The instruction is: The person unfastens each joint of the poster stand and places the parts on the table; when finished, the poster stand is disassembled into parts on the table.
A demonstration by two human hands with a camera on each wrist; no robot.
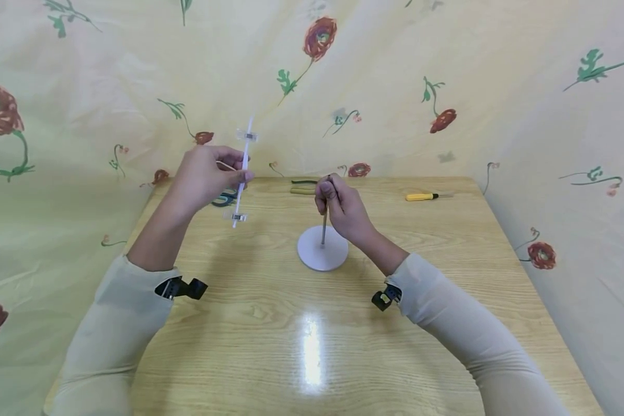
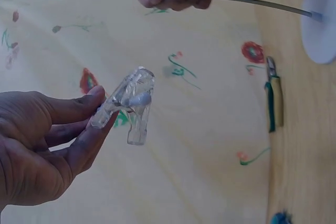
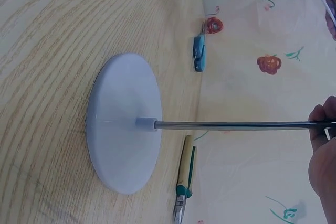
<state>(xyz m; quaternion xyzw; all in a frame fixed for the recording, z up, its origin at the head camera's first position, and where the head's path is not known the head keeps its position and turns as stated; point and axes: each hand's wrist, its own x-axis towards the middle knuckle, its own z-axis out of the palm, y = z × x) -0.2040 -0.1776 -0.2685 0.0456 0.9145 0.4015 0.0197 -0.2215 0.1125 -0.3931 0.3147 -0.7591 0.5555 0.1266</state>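
Note:
My left hand [image 1: 203,173] pinches a thin white rod [image 1: 239,196] between thumb and fingers, raised over the back left of the table. Clear plastic clips [image 1: 238,217] sit near both ends of this rod; a clear end piece [image 2: 139,95] faces the left wrist camera. With curled fingers, my right hand [image 1: 343,205] grips the upper part of a slim metal pole [image 3: 231,126]. The pole stands upright in the short collar [image 3: 146,124] of a round white base [image 1: 312,257], which is on the table.
Scissors with blue handles [image 1: 223,200] lie behind the left hand. Pliers [image 1: 303,190] with green and tan handles are at the back edge, and a yellow screwdriver [image 1: 421,197] lies back right. A flowered cloth [image 1: 385,69] hangs close behind the wooden table [image 1: 249,346].

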